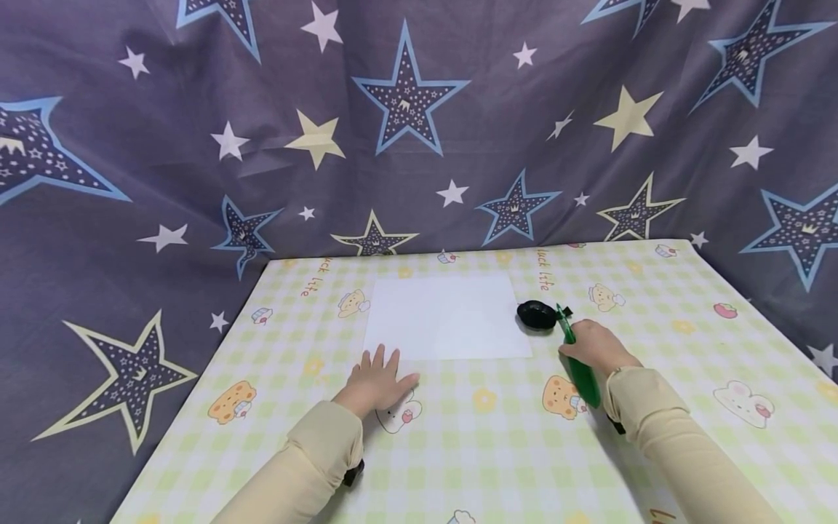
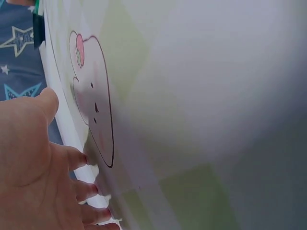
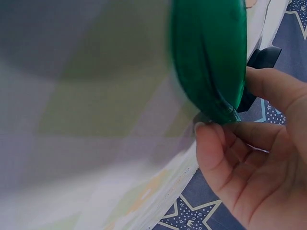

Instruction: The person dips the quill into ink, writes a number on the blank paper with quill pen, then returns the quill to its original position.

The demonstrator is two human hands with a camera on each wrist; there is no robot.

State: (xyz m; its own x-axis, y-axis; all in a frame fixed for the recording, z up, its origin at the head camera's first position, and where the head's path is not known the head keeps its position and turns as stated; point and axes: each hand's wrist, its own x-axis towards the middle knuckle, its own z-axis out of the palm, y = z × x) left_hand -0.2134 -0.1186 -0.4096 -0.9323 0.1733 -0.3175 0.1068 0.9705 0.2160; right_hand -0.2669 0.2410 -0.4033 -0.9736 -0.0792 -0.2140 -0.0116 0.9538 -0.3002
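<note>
The right hand [image 1: 592, 346] is gripping the green pen [image 1: 579, 367] beside the black cap [image 1: 537, 315], and the flat, empty-fingered left hand [image 1: 378, 382] should be steadying the white paper [image 1: 447, 316] on the bench [image 1: 497, 437].

Table [image 1: 655, 451] under a yellow-green checked cloth printed with cartoon animals, white sheet of paper [image 1: 448, 316] lying flat at its far middle, black rounded object [image 1: 537, 315] just right of the sheet, green bottle [image 1: 579, 367] lying near right, left hand [image 1: 378, 382] resting flat near the sheet's near left corner
</note>
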